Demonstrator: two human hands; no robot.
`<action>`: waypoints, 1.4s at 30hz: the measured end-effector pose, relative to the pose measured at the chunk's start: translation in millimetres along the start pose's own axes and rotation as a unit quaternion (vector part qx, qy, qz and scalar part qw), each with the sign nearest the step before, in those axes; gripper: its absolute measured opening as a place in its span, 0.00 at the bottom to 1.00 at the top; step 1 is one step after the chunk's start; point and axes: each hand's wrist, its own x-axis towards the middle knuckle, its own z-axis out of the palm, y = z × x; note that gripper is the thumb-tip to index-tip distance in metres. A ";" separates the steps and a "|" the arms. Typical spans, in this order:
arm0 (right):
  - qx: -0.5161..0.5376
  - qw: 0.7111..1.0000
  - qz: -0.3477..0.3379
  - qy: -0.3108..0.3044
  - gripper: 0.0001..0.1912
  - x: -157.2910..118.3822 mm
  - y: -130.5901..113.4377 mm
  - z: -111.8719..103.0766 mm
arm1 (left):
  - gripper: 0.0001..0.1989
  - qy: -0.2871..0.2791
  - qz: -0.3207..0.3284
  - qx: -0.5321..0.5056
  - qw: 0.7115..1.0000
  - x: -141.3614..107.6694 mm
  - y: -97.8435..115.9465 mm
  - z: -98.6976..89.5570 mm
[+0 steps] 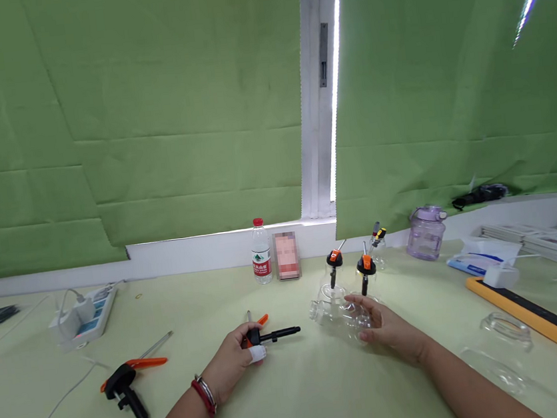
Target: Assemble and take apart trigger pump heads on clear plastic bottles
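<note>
My left hand (239, 351) is closed around a black dispenser top (277, 334) with an orange lever and a thin spout. Its black tube points right, towards the bottle. My right hand (385, 327) grips a clear glass bottle (340, 312), tilted on its side with the neck to the left. White tape wraps a finger of my left hand. Another dispenser top (125, 384) lies on the table at the left. Just behind the held bottle stand two clear bottles fitted with similar tops, one top (334, 259) at the left and another top (365, 266) at the right.
At the back stand a red-capped water bottle (261, 258) and a blurred box (286, 256). A power strip (92, 317) is on the left. To the right are a purple jug (426, 232), a tissue pack (485, 254), a yellow-black bar (543, 323) and clear glassware (506, 330).
</note>
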 end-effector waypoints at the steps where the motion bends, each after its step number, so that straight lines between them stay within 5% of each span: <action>1: 0.002 1.000 0.003 -0.001 0.40 -0.4 -0.7 -0.2 | 0.21 -0.002 0.000 0.000 1.000 0.0 -0.1 -0.1; 42: 0.042 0.998 0.006 -0.051 0.37 -4.6 -9.4 20.3 | 0.27 -0.002 -0.003 0.084 0.996 -6.1 9.7 6.2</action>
